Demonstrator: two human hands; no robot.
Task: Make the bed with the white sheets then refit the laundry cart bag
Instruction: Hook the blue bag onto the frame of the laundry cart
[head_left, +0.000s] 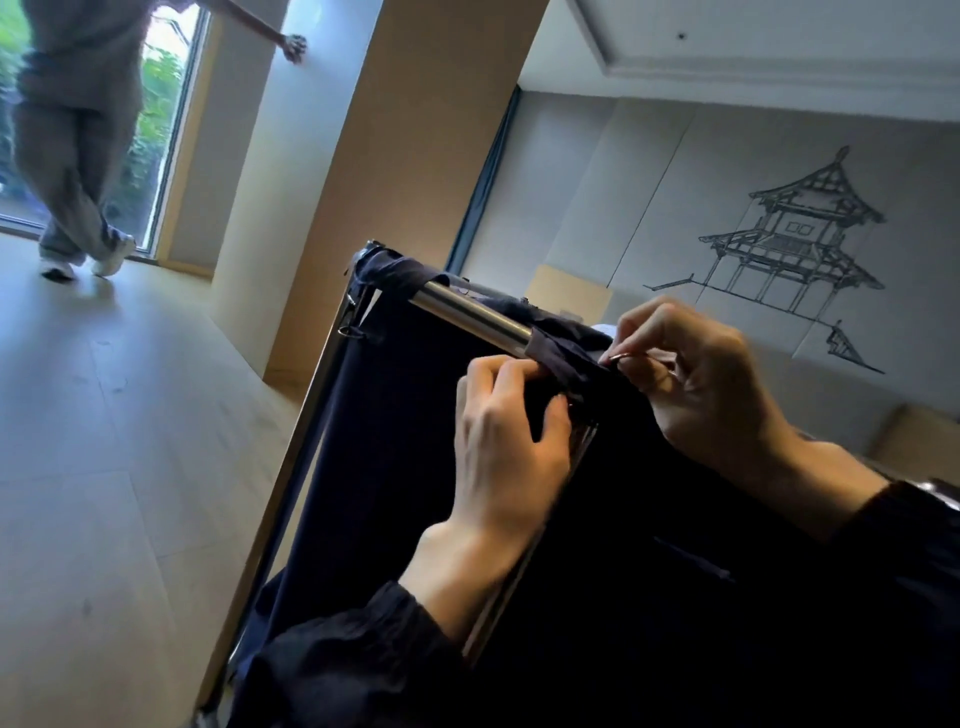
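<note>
Matt navy cloth bag (415, 415), glossy metal rail (470, 312)

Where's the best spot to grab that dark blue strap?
Probably pinch the strap at its loose end, just below the shiny bar, from the near side: it is thin and flat, wrapped over the bar, where the left hand grips it now.

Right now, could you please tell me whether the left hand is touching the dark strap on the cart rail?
Touching. The head view shows the left hand pinching the dark strap just below the metal rail.

Pale floor (104, 493): metal cart frame (470, 310) w/ navy bag (415, 441) stands on it; person (78, 156) nr window (166, 130).
</note>
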